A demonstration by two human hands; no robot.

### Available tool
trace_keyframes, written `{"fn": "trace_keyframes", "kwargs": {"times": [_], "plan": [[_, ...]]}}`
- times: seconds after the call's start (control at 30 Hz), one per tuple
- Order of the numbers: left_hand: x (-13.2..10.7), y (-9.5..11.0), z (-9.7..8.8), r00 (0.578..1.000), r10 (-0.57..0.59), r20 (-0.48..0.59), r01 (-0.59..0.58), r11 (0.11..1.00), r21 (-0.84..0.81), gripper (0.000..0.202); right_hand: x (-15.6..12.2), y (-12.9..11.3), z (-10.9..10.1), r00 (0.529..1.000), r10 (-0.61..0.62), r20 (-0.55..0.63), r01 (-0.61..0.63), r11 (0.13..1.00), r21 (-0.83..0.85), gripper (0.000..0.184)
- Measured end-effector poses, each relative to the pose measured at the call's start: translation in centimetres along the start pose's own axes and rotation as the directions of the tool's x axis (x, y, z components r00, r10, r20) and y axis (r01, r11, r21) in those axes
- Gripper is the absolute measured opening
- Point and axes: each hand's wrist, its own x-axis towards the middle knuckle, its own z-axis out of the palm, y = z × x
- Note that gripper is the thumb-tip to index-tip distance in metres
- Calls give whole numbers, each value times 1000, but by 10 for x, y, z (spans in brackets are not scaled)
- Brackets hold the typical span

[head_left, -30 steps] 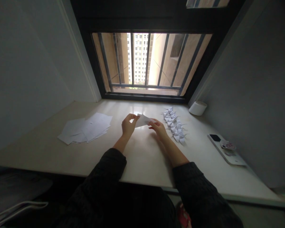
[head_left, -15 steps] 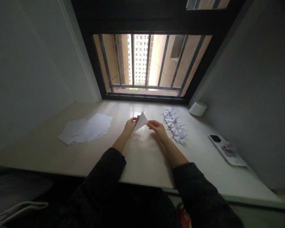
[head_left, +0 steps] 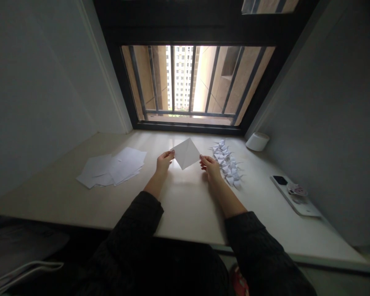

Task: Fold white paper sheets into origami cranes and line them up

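A square sheet of white paper [head_left: 186,153] is spread between my hands, its corners pointing up, down and sideways, with a crease running down its middle. My left hand [head_left: 164,160] pinches the left corner, fingers closed. At the opposite corner my right hand [head_left: 211,166] grips the paper between thumb and fingers. Close by my right hand stands a cluster of folded white paper cranes [head_left: 227,163], set in rows. Off to the left lies a loose pile of white paper sheets [head_left: 123,164].
On the right, a white smartphone [head_left: 296,197] lies with a round grip on its back. A white cup-like object [head_left: 257,141] leans near the right wall. The pale sill [head_left: 185,213] ends at a barred window [head_left: 188,82] with a dark frame.
The paper, folded into a triangle half a second ago, is now opened out flat. My hands have moved apart, the left one leftward and the right one rightward.
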Motion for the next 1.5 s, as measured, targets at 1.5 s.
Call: {"fn": "trace_keyframes", "kwargs": {"times": [1.5], "plan": [[-11, 5, 11, 985, 105, 136, -106, 994, 2, 42, -5, -6, 1, 991, -136, -8, 136, 991, -10, 40]]}}
